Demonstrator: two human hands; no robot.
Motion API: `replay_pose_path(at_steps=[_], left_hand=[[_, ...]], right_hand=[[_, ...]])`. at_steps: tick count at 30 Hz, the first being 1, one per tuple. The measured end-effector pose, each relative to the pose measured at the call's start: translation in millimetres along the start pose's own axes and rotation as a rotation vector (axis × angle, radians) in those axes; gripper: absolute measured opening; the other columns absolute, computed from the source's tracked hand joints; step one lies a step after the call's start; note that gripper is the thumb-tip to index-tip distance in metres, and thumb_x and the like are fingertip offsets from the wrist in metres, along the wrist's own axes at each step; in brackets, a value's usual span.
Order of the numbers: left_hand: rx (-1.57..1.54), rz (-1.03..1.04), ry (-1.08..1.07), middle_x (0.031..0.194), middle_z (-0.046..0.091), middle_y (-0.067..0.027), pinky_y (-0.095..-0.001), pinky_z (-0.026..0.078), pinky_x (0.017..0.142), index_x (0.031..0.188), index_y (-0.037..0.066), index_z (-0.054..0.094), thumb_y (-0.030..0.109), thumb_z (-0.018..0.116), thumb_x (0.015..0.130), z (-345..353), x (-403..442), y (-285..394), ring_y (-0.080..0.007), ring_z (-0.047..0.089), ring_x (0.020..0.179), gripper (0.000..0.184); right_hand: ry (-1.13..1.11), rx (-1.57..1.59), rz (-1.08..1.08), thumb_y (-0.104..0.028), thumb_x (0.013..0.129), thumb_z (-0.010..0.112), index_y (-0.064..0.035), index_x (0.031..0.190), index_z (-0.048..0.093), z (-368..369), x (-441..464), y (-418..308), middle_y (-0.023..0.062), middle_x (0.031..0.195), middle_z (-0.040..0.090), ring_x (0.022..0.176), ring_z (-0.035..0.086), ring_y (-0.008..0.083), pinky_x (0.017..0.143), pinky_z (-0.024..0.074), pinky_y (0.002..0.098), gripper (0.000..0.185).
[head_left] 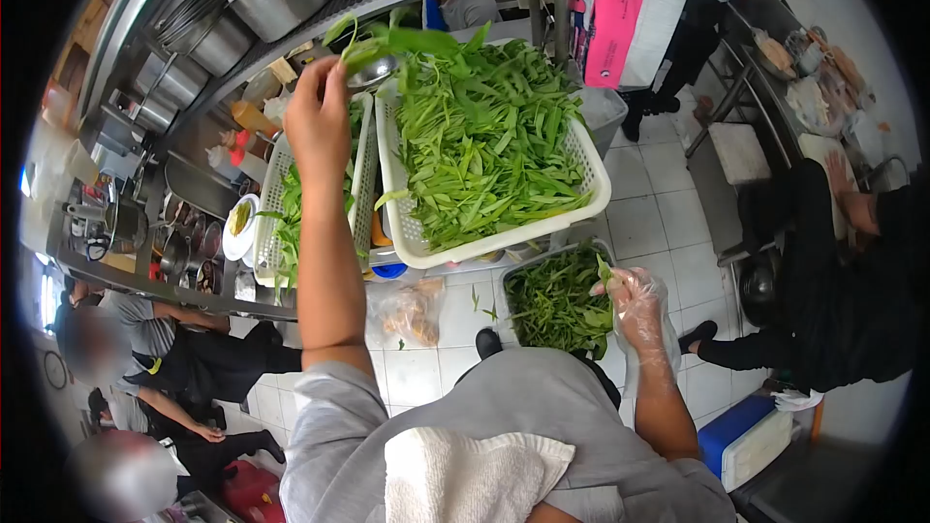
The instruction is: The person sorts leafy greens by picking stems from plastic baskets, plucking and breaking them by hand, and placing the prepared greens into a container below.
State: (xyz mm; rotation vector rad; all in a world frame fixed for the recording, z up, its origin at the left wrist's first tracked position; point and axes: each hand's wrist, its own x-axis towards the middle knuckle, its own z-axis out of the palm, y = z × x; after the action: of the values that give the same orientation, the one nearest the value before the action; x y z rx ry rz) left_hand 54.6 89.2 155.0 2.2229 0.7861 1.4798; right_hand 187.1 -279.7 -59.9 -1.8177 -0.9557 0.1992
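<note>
My left hand (322, 121), bare, is raised over the edge between two baskets and pinches a sprig of leafy greens (363, 46), blurred at the far end. Under the sprig, a large white perforated basket (395, 232) is heaped with long narrow green leaves (494, 155). A narrower white basket (363, 169) of greens stands to its left, partly behind my forearm. My right hand (635, 305) wears a clear plastic glove. Its fingers are closed around a small piece of green at the edge of a lower tub (612, 257) full of darker leaves (557, 300).
A plastic bag (407, 313) lies on the tiled floor beside fallen leaves. Steel pots (281, 0) fill the shelf above. Co-workers stand at left (194, 349) and right (823, 261). A blue and white cooler (746, 441) sits at lower right.
</note>
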Motion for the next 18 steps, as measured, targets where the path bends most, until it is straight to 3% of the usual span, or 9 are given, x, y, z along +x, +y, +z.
replay_pose_path(at_steps=[1,3,5,8,11,12,15,17,18], left_hand=[[-0.087,-0.030,-0.026,0.077,0.065,-0.0120,-0.0342,0.049,0.062,0.101,0.003,0.062,0.015,0.059,0.091,0.4,-12.2,-14.3,-0.0210,0.064,0.068,0.016],[0.043,0.163,-0.276,0.076,0.063,-0.0067,-0.0308,0.047,0.055,0.102,0.003,0.054,0.014,0.055,0.093,40.0,-73.8,-75.0,-0.0132,0.059,0.063,0.014],[-0.289,-0.467,-0.825,0.077,0.062,-0.0054,-0.0255,0.045,0.051,0.101,0.003,0.050,0.011,0.052,0.094,46.7,-121.7,-53.1,-0.0111,0.058,0.061,0.011],[-0.382,-0.552,-0.572,0.079,0.062,-0.0053,-0.0221,0.043,0.049,0.099,0.002,0.050,0.010,0.052,0.094,21.7,-116.3,-39.4,-0.0091,0.057,0.060,0.009],[-0.475,-0.480,-0.493,0.074,0.061,-0.0019,-0.0219,0.042,0.056,0.102,0.001,0.054,0.013,0.055,0.094,13.7,-118.6,-44.7,-0.0072,0.054,0.063,0.014],[-0.431,-0.483,-0.525,0.073,0.060,-0.0015,-0.0221,0.042,0.058,0.104,0.001,0.057,0.015,0.057,0.094,13.5,-124.4,-47.2,-0.0066,0.053,0.064,0.017],[-0.369,-0.449,-0.589,0.071,0.058,-0.0007,-0.0215,0.041,0.059,0.106,0.001,0.063,0.022,0.061,0.093,12.7,-139.3,-36.6,-0.0052,0.050,0.065,0.025],[-0.344,-0.343,-0.573,0.071,0.058,0.0009,-0.0212,0.041,0.059,0.108,0.000,0.063,0.022,0.061,0.093,7.1,-142.6,-26.2,-0.0055,0.051,0.066,0.027],[-0.453,-0.422,-0.493,0.068,0.056,0.0028,-0.0191,0.037,0.052,0.105,0.001,0.064,0.024,0.058,0.094,-0.9,-139.6,-16.5,-0.0038,0.047,0.059,0.025]], right_hand=[[0.035,0.064,0.003,-0.006,0.091,0.053,0.0000,0.101,0.063,4.0,0.0,1.7,0.0046,0.072,0.064,0.063,0.055,0.0097,0.063,0.0465,0.0265,0.016],[0.061,0.125,0.005,-0.006,0.091,0.052,0.0000,0.102,0.063,6.0,0.7,-5.6,0.0048,0.070,0.062,0.063,0.055,0.0096,0.064,0.0474,0.0267,0.017],[-0.096,0.248,0.285,-0.005,0.090,0.051,0.0001,0.102,0.062,-1.5,5.3,-28.7,0.0029,0.066,0.058,0.061,0.055,0.0094,0.062,0.0479,0.0273,0.017],[-0.106,0.328,0.442,-0.007,0.090,0.051,0.0002,0.097,0.062,-2.4,6.4,-36.9,0.0008,0.063,0.055,0.059,0.053,0.0085,0.057,0.0458,0.0265,0.015],[-0.112,0.291,0.508,-0.009,0.089,0.054,-0.0001,0.094,0.063,-3.3,7.7,-46.9,0.0006,0.060,0.054,0.057,0.050,0.0076,0.053,0.0427,0.0259,0.014],[-0.106,0.121,0.402,-0.010,0.087,0.057,-0.0006,0.090,0.063,-3.4,10.3,-52.3,0.0010,0.063,0.055,0.060,0.049,0.0083,0.056,0.0423,0.0262,0.011],[-0.054,0.132,0.212,-0.009,0.086,0.060,-0.0012,0.089,0.063,0.8,10.6,-52.1,0.0023,0.067,0.056,0.063,0.050,0.0098,0.060,0.0432,0.0274,0.009],[-0.073,0.153,0.221,-0.009,0.085,0.061,-0.0011,0.088,0.063,-0.9,12.2,-55.8,0.0032,0.069,0.058,0.065,0.050,0.0105,0.062,0.0438,0.0280,0.009],[-0.096,0.175,0.231,-0.009,0.085,0.062,-0.0009,0.088,0.063,-2.1,12.8,-57.8,0.0041,0.071,0.059,0.066,0.051,0.0112,0.063,0.0444,0.0286,0.009]])
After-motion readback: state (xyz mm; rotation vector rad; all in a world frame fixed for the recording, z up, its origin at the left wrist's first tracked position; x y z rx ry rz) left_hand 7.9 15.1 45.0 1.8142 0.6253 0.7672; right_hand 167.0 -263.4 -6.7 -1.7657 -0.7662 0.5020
